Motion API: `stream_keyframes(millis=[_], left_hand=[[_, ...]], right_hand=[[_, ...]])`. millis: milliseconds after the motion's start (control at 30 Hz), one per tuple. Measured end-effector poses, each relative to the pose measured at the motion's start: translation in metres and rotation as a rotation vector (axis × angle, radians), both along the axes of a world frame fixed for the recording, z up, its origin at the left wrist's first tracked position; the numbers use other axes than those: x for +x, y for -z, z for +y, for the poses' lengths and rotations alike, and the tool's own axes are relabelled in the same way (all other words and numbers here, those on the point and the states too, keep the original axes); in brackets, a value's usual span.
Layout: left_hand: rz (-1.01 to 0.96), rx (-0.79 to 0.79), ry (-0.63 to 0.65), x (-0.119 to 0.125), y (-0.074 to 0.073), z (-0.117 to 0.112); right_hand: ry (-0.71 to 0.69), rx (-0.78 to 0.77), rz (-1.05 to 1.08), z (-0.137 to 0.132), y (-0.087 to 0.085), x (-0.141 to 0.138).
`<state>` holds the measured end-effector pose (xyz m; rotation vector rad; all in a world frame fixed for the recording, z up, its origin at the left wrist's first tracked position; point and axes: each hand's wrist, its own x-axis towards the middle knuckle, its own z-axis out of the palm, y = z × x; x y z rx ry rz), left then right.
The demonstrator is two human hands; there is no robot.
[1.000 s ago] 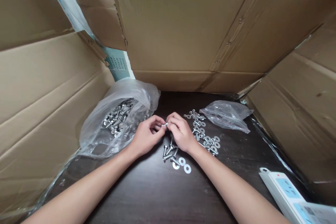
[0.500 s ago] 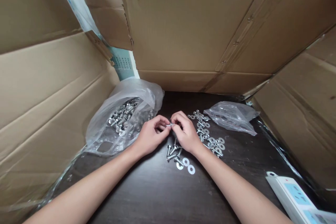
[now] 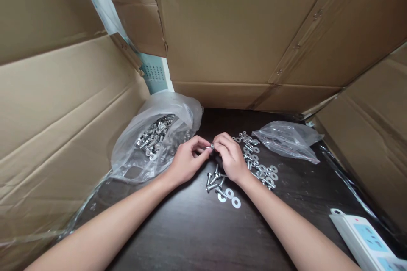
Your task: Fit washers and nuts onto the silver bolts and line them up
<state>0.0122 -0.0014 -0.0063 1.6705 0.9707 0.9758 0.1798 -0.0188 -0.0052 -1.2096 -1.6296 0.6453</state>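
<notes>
My left hand (image 3: pixel 186 161) and my right hand (image 3: pixel 231 157) meet fingertip to fingertip above the dark table (image 3: pixel 190 228). Both pinch one small metal bolt (image 3: pixel 210 146) between them. Just below the hands lie a few loose bolts (image 3: pixel 214 181) and two flat washers (image 3: pixel 232 199). A scatter of several washers and nuts (image 3: pixel 259 165) lies right of my right hand. Left of my left hand an open clear plastic bag (image 3: pixel 152 139) holds a heap of bolts.
A crumpled, nearly flat clear bag (image 3: pixel 288 139) lies at the right rear. Cardboard sheets (image 3: pixel 241 29) wall in the table at the left, back and right. A white power strip (image 3: pixel 362 237) sits at the near right corner.
The view has drifted, so everything sits slightly further right in the picture. Both hands stay pinched together on the small bolt, with small finger shifts.
</notes>
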Motion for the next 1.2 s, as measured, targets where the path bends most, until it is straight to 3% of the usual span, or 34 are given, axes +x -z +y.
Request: stream_keyframes(millis=[700,1200], left_hand=[[0.057,0.063,0.024,-0.0018,0.0010,-0.0005],[0.058,0.042,0.001,-0.0012,-0.0004,0.0010]], right_hand=[[-0.086,-0.017,-0.027,0.0040,0.0052,0.0025],[-0.050,-0.016,0.000,0.0010,0.0023,0.0008]])
